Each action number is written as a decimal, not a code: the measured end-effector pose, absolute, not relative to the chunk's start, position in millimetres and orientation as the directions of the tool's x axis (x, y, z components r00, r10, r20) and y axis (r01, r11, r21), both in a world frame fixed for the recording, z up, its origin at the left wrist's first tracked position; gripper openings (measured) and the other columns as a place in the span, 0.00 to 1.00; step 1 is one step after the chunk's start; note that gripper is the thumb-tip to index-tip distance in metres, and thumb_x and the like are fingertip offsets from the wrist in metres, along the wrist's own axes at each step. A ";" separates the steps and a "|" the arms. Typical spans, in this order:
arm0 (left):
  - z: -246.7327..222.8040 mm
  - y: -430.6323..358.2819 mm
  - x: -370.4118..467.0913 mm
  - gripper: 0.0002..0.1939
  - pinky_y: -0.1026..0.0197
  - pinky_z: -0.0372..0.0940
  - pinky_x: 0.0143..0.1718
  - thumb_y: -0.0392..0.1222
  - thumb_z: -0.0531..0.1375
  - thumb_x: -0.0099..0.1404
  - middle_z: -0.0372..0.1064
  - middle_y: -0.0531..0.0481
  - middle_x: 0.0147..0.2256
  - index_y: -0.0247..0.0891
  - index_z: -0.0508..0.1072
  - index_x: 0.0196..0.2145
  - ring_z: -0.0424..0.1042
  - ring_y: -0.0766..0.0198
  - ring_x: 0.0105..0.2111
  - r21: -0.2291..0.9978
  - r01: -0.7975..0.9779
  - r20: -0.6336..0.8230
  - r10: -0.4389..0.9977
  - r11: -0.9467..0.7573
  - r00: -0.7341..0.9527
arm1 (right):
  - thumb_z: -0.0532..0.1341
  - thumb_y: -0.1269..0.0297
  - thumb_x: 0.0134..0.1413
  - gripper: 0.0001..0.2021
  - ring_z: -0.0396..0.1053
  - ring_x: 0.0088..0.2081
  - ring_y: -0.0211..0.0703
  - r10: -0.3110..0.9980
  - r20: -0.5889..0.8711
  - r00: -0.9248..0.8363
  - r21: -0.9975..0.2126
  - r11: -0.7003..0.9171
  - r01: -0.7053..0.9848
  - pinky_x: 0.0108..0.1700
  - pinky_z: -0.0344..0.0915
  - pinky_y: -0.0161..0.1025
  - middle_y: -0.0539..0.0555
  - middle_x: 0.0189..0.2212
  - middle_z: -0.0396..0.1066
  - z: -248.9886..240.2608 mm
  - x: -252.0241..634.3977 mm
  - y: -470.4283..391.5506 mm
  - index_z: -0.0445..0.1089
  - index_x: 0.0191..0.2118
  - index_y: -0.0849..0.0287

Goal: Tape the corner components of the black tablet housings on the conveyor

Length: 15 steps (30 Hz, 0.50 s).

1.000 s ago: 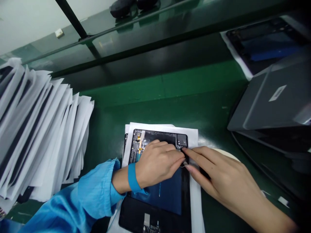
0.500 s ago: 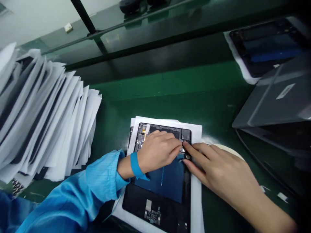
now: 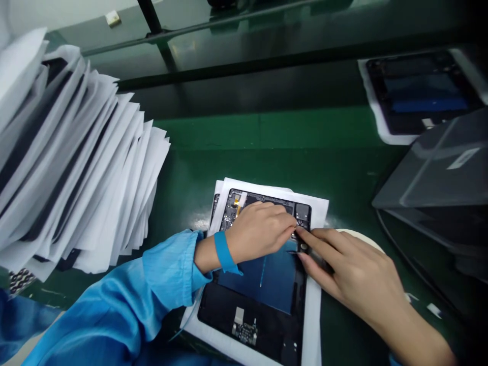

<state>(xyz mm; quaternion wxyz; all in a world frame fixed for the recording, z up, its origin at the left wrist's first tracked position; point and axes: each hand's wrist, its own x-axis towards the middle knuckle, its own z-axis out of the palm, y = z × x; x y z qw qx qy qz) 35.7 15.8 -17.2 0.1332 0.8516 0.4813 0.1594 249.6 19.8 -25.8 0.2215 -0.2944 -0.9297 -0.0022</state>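
Observation:
An opened tablet (image 3: 263, 325) lies on white sheets, its inside facing up, with a blue-filmed panel (image 3: 259, 284) in the middle and bare circuit parts at both ends. Over its upper right area, my left hand (image 3: 263, 229), wearing a blue wrist band (image 3: 224, 251), has thumb and forefinger pinched; whatever is between them is too small to see. My right hand (image 3: 362, 274) meets those fingertips with its forefinger at the tablet's right edge. Between its thumb and forefinger shows a thin dark tool (image 3: 322, 261), mostly hidden, kind unclear.
A tall leaning pile of white sheets with dark panels between them (image 3: 87, 178) stands left. Another opened tablet (image 3: 423, 91) lies at the upper right, behind a grey box (image 3: 438, 168) with a cable. A pale round thing (image 3: 360, 236) is partly behind my right hand.
The camera view has shifted, so everything on the bench sits slightly to the right. Both hands keep nearly the same pose over the tablet's upper right area.

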 end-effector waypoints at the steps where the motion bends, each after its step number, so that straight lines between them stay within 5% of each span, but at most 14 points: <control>1: -17.8 16.2 35.0 0.11 0.58 0.65 0.37 0.39 0.55 0.74 0.72 0.51 0.32 0.36 0.76 0.36 0.72 0.61 0.34 0.384 0.773 0.152 0.860 -0.506 0.487 | 0.58 0.62 0.67 0.12 0.71 0.33 0.38 0.563 0.416 -0.714 -0.163 0.819 0.550 0.35 0.65 0.38 0.52 0.38 0.75 -25.2 250.3 20.2 0.73 0.50 0.61; 5: -20.3 17.2 33.2 0.11 0.59 0.65 0.36 0.39 0.55 0.74 0.71 0.51 0.31 0.36 0.76 0.36 0.71 0.61 0.33 0.402 0.751 0.189 0.851 -0.523 0.491 | 0.62 0.69 0.63 0.12 0.73 0.33 0.35 0.650 0.453 -0.610 -0.264 0.751 0.605 0.33 0.65 0.34 0.51 0.37 0.77 -20.5 250.8 26.6 0.71 0.51 0.61; 11: -21.6 17.5 33.3 0.12 0.58 0.65 0.35 0.39 0.55 0.74 0.70 0.51 0.30 0.37 0.75 0.34 0.70 0.61 0.32 0.415 0.747 0.205 0.853 -0.520 0.480 | 0.66 0.67 0.60 0.12 0.71 0.27 0.35 0.654 0.520 -0.550 -0.029 0.657 0.754 0.26 0.57 0.36 0.49 0.33 0.77 -24.1 241.8 44.4 0.71 0.49 0.60; 15: -19.7 18.2 33.6 0.11 0.57 0.65 0.36 0.38 0.55 0.73 0.71 0.51 0.31 0.36 0.75 0.35 0.70 0.60 0.32 0.427 0.748 0.176 0.858 -0.508 0.482 | 0.66 0.67 0.60 0.10 0.72 0.30 0.36 0.625 0.492 -0.606 0.012 0.691 0.722 0.28 0.58 0.36 0.50 0.35 0.78 -26.0 239.4 43.6 0.72 0.47 0.60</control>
